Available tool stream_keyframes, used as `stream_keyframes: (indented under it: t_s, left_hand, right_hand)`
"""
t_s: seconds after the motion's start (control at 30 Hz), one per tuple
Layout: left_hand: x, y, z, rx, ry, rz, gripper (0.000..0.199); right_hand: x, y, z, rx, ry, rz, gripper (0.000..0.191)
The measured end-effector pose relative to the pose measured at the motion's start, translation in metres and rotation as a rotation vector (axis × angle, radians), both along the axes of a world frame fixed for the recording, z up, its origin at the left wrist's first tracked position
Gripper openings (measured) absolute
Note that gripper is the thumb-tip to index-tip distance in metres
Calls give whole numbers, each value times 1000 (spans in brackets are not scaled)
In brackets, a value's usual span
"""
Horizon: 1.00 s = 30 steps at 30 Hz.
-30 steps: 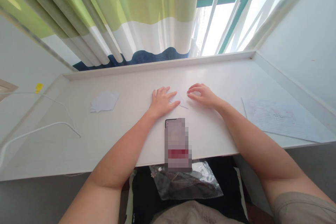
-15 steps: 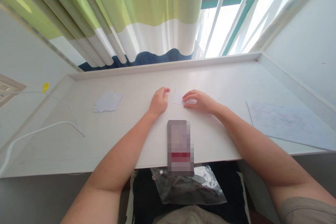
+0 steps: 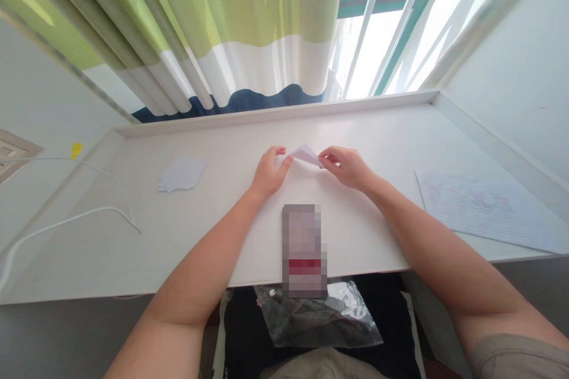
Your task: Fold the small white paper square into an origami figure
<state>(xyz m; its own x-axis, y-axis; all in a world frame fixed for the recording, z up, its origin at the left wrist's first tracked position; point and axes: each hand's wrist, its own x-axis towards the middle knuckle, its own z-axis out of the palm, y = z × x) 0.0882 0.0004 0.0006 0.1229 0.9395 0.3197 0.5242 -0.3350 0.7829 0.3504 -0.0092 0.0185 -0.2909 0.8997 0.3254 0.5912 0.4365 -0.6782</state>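
Observation:
A small folded piece of white paper (image 3: pixel 306 154) is held just above the white desk (image 3: pixel 222 231), near its middle. My left hand (image 3: pixel 269 173) pinches the paper's left end with thumb and fingers. My right hand (image 3: pixel 349 167) pinches its right end. Both forearms rest on the desk's front part. A phone (image 3: pixel 304 249) lies between my arms and overhangs the front edge.
A loose pile of white paper pieces (image 3: pixel 181 173) lies left of my hands. A written sheet (image 3: pixel 484 207) lies at the right. A white cable (image 3: pixel 66 222) curves over the left end. A clear plastic bag (image 3: pixel 317 314) sits on my lap. Curtain and window stand behind.
The paper lay flat under my hands before. Now both hands have lifted it off the desk, pinching an end each.

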Motion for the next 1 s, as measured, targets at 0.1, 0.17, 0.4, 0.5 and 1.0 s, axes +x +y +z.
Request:
stream_keyframes:
  t_s: [0.1,0.17,0.4,0.5,1.0]
  left_hand:
    - [3,-3,2,19,75,-38,32]
    - [5,-4,3,32,120,-52,28]
    - [3,-11,10,38,227,-120,22]
    - [0,-15,14,-3,342,-199,29]
    - [-2,-15,18,199,105,-348,15]
  right_hand:
    - [-5,-2,-1,-7,6,28,15]
    - [-7,-4,-1,8,-23,80,18]
    - [-7,-4,-5,-43,-59,116,22]
    - [-5,-1,-7,-45,-85,130,25]
    - [-7,-5,2,-382,245,122,46]
